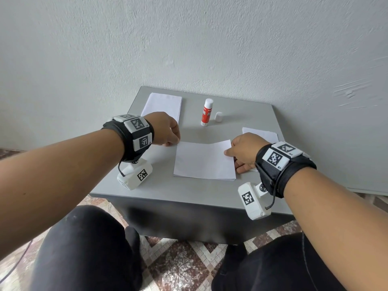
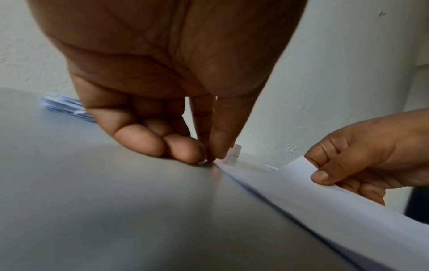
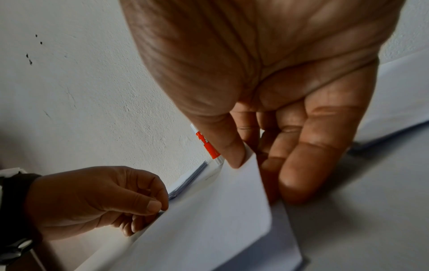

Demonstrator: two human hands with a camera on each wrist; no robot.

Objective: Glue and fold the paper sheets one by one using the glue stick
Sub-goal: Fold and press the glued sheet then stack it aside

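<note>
Both hands, left hand (image 1: 167, 131) and right hand (image 1: 243, 151), pinch the paper sheet (image 1: 204, 161) near the glue stick (image 1: 207, 112), whose glued halves could meet crooked if either corner slips

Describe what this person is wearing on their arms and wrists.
Both forearms are bare, with no sleeves. Each wrist carries a wide black fabric strap topped by white square tiles printed with black-and-white coded markers: left wrist band, right wrist band. A white boxy plastic camera housing bearing the same kind of marker hangs under each band, left and right, linked by a thin black cable.
</note>
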